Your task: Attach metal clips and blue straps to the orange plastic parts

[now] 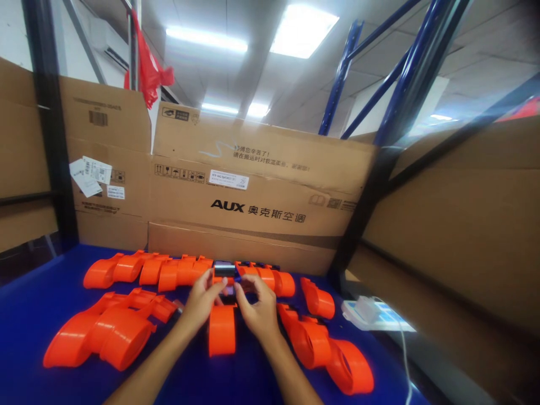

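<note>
An orange plastic tape dispenser [221,329] lies on the blue table [34,315] right in front of me, its round end toward me. My left hand [201,304] grips its far end from the left. My right hand [258,308] grips the same end from the right, fingertips near a dark metal part [224,270] at the top. Both hands touch this one dispenser.
Several more orange dispensers lie around: a row at the back [169,270], a cluster at the left [105,332], others at the right [324,349]. Cardboard boxes [253,197] wall the table's back and right. A white device with a cable [371,312] rests at the right edge.
</note>
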